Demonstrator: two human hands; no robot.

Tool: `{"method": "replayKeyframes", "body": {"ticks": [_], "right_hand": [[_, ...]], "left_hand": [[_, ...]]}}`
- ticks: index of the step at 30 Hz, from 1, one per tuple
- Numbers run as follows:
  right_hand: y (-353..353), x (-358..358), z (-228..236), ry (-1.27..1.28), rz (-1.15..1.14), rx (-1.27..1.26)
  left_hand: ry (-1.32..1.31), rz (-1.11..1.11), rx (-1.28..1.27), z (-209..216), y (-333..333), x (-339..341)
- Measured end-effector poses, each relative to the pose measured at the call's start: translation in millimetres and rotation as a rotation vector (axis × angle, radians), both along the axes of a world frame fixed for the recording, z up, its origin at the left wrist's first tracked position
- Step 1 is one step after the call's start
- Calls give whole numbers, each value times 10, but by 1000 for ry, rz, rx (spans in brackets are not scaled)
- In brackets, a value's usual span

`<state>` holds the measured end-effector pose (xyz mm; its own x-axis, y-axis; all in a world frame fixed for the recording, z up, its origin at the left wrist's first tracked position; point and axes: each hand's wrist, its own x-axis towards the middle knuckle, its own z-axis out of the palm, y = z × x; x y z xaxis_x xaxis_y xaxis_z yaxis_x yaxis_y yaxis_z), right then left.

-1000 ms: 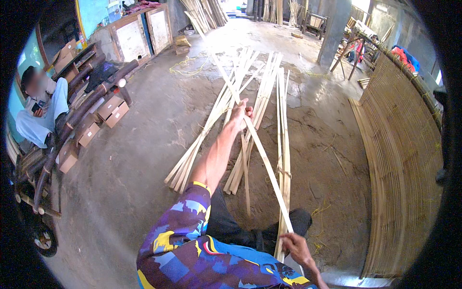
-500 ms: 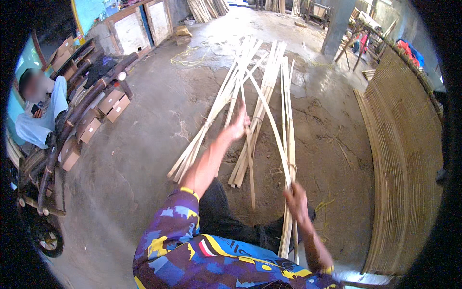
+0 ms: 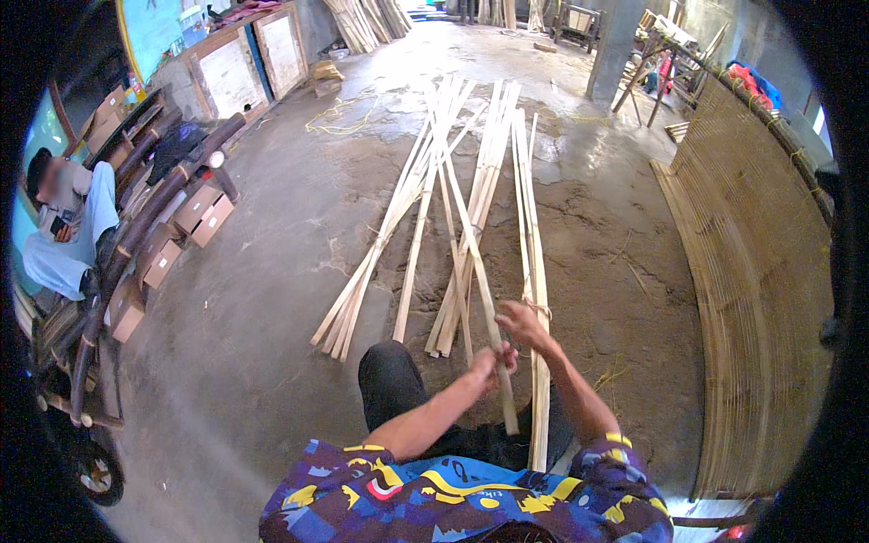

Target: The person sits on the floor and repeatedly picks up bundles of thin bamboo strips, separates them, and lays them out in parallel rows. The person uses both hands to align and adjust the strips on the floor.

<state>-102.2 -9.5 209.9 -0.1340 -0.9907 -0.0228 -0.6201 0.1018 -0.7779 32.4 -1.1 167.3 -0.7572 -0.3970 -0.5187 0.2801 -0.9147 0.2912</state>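
Note:
My left hand (image 3: 492,364) is closed round the near part of a long pale bamboo strip (image 3: 472,237), whose end pokes out below the fist. Just above it is my right hand (image 3: 527,326), fingers spread beside the strip; whether they touch it I cannot tell. Close to my right wrist lies a bundle of bamboo strips (image 3: 540,398) with a tie round it, its near end by my leg. In front of me another group of strips (image 3: 487,185) lies in the middle, and a fanned group (image 3: 376,253) lies to the left.
On the right stands a large woven bamboo panel (image 3: 756,271). A person (image 3: 68,226) sits at the left on a bamboo bench (image 3: 136,226), with cardboard boxes (image 3: 201,215) under it. A concrete pillar (image 3: 614,54) rises at the back, and more strips (image 3: 362,23) lean there.
My left hand has come back toward me and now grips the strip. The right hand has let go of the right-hand strips and moved up and left. The held strip has swung left.

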Motion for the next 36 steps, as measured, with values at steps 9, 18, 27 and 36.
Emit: {"method": "replayKeyframes", "body": {"ticks": [9, 18, 27, 36], "right_hand": [[575, 643, -39, -779, -341, 227], [194, 321, -694, -463, -205, 300], [363, 490, -1113, -29, -308, 225], [803, 333, 121, -375, -700, 70]], "left_hand": [[-472, -154, -361, -788, -727, -180], [-797, -417, -686, -1904, 200, 416], [-721, -24, -357, -2026, 476, 208], [-158, 272, -593, -767, -172, 274]]}}
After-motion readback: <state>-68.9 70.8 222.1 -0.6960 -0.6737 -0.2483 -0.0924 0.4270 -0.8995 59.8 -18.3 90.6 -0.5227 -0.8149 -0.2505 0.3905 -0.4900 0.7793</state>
